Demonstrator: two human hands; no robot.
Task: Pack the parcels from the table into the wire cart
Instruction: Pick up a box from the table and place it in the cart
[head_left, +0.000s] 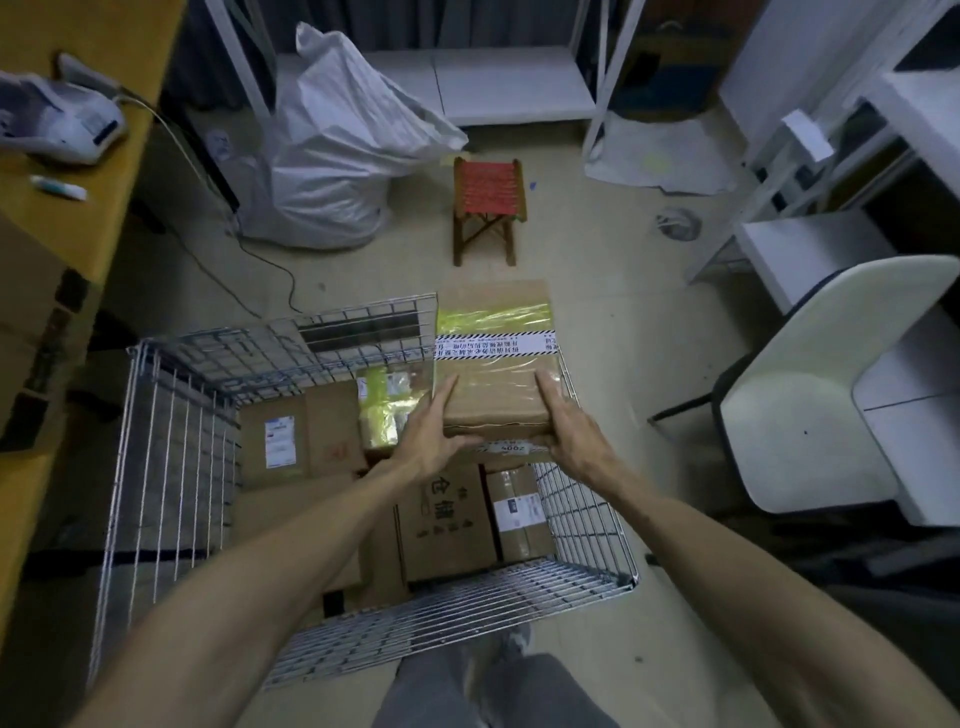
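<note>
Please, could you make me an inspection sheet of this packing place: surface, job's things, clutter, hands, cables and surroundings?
Surface: yellow table at the left; pale floor under the cart.
Job's things: long box held over the far right corner of the wire cart; several boxes already inside it; a brown box at the left by the table.
Clutter: white device and small tube on the table.
Hands: left hand and right hand each hold a near corner of the long box.
Cables: one cable runs from the table side onto the floor.
Surroundings: white sack, red stool, white chair, white shelves.
</note>
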